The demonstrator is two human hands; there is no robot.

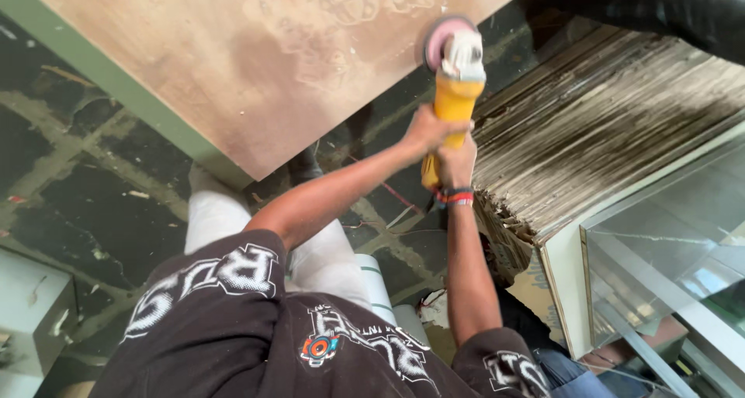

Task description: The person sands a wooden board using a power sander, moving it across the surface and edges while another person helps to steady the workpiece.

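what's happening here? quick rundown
A person holds a yellow angle grinder with both hands: the left hand grips the body higher up, the right hand, with bands on its wrist, grips the lower end. The pink sanding disc sits at the edge of a large brown wooden board, whose surface shows lighter worn patches. To the right stands a stack of sheet edges beside glass panes.

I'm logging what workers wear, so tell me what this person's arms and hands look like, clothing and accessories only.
Both forearms are bare, no gloves on the left hand or right hand. Short dark sleeves carry white lettering. The right wrist wears stacked bands in black, red and pale tones.
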